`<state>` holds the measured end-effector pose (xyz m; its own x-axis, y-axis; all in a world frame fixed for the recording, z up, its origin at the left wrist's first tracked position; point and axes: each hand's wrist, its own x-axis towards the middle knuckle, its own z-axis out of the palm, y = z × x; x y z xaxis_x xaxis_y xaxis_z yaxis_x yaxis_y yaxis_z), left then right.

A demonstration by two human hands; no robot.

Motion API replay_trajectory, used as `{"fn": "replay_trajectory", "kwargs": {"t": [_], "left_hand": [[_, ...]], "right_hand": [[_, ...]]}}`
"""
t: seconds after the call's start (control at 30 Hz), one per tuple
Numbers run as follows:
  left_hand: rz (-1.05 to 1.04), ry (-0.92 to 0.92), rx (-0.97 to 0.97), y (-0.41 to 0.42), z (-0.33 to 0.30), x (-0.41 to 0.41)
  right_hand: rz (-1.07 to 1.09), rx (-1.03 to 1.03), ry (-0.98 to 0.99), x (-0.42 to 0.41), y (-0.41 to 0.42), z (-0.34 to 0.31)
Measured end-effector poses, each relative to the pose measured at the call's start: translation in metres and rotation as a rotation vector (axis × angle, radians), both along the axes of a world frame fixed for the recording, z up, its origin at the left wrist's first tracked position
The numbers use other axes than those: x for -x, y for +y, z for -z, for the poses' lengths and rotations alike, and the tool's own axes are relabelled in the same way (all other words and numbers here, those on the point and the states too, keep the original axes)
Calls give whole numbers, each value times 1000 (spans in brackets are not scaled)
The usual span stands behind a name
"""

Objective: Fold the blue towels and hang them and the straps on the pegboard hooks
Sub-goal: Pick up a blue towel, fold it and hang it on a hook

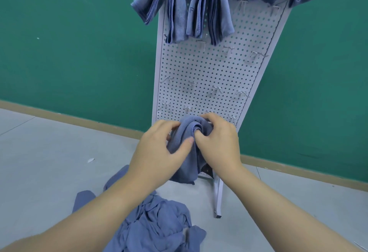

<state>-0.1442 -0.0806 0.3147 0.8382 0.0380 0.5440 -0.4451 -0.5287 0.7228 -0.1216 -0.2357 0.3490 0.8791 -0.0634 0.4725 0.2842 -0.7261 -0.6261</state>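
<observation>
A white pegboard (211, 68) stands against the green wall, with several folded blue towels (209, 12) draped on its upper hooks. Bare metal hooks (217, 90) line the lower rows. In front of the bottom row, my left hand (159, 148) and my right hand (219, 140) both grip a bunched blue towel (189, 130). Its lower part hangs down between my wrists. A heap of loose blue towels (159, 221) lies on the floor below my forearms.
The pegboard's white metal leg (218, 198) reaches the grey floor just right of the heap. A tan baseboard (79, 121) runs along the wall. A small white scrap (90, 160) lies on the floor to the left.
</observation>
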Motion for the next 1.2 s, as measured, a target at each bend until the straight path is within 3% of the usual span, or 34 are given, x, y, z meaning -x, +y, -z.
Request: {"fn": "replay_trajectory", "kwargs": {"t": [0.43,0.83,1.2], "left_hand": [[-36,60,1,-12,-9,2],[110,-116,122,-40,-175,-67],[123,-223,340,-90,-270,-120]], "right_hand": [[45,76,75,26,5,-24],[53,157,-180,-6,-43,-163],[83,-31,-338,-69,-72,-258]]}}
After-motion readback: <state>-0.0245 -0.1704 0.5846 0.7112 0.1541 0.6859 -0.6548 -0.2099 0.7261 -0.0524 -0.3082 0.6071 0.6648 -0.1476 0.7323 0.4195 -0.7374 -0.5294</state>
